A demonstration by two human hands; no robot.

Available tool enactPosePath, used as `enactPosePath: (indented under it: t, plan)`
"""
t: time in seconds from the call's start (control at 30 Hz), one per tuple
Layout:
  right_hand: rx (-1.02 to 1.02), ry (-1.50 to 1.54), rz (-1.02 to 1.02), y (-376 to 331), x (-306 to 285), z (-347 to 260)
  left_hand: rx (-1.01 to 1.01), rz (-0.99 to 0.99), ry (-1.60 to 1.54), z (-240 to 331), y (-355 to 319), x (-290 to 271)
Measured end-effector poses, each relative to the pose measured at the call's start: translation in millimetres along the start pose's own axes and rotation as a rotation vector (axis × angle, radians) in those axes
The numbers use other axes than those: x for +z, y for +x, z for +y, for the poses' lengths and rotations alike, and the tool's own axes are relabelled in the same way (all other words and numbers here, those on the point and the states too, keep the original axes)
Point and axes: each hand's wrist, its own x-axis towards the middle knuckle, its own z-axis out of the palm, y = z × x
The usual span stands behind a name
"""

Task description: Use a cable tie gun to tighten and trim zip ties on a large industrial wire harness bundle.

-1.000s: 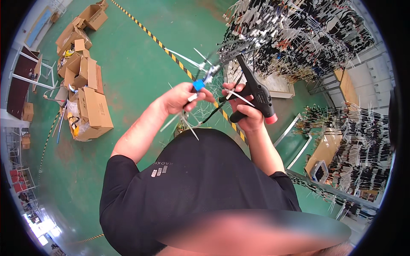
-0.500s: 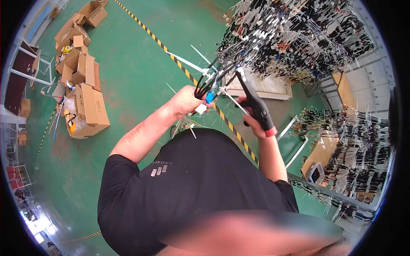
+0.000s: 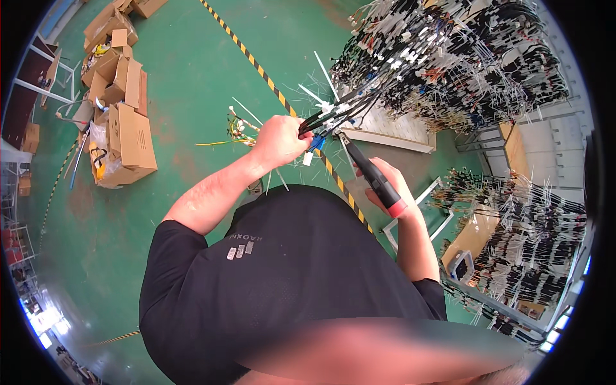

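Note:
In my left hand (image 3: 280, 142), closed in front of my chest, is a bundle of black cables (image 3: 350, 106) that runs up and right toward the hanging cables. White cable ties (image 3: 326, 106) wrap the bundle, their loose tails sticking out. A blue connector (image 3: 317, 142) and a white connector (image 3: 308, 158) dangle beside my fingers. My right hand (image 3: 391, 183) grips a black cable tie gun (image 3: 371, 172) with a red end. The gun's narrow nose meets a tie on the bundle; whether the tie sits in it I cannot tell.
A thick mass of cables (image 3: 449, 70) hangs at the far right, with another cable rack (image 3: 532, 237) below it. Open cardboard boxes (image 3: 131, 138) line the left. Black-and-yellow tape (image 3: 247, 54) crosses the green floor. A wire cluster (image 3: 240, 126) shows beyond my left forearm.
The tie gun has swung down and left, its nose now against the near side of the bundle. My left hand has shifted slightly left, still on the cables.

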Motion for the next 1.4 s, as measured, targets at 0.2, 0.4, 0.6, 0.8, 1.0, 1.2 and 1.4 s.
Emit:
enactPosePath:
  t: [0.2, 0.4, 0.6, 0.8, 1.0, 1.2, 1.4]
  plan:
    - [-0.005, -0.113, 0.151, 10.9, 30.3, 10.5, 0.029, 0.028, -0.009, 3.5, -5.2, -1.7]
    - [-0.057, -0.105, 0.288, 12.2, 53.0, 22.6, 0.064, 0.038, -0.058, 0.1, -7.3, 1.8]
    - [0.191, -0.047, 0.323, 6.0, 61.5, 41.6, 0.094, 0.013, -0.121, 0.5, -7.6, -1.6]
    - [-0.244, -0.263, 0.433, 8.3, 48.0, 46.4, -0.085, -0.201, -0.497, -14.0, 10.7, -11.4]
    - [-0.337, -0.624, 0.457, 16.1, 35.0, 40.4, -0.106, -0.309, -0.78, 0.9, 15.6, -17.8]
    - [-0.47, -0.827, 0.469, 35.1, 26.6, 21.7, 0.076, -0.127, -0.682, 18.8, 13.5, 10.0]
    - [-0.561, -0.553, 0.652, 22.9, 24.3, 38.4, 0.088, -0.096, -0.715, 1.3, 18.7, 11.9]
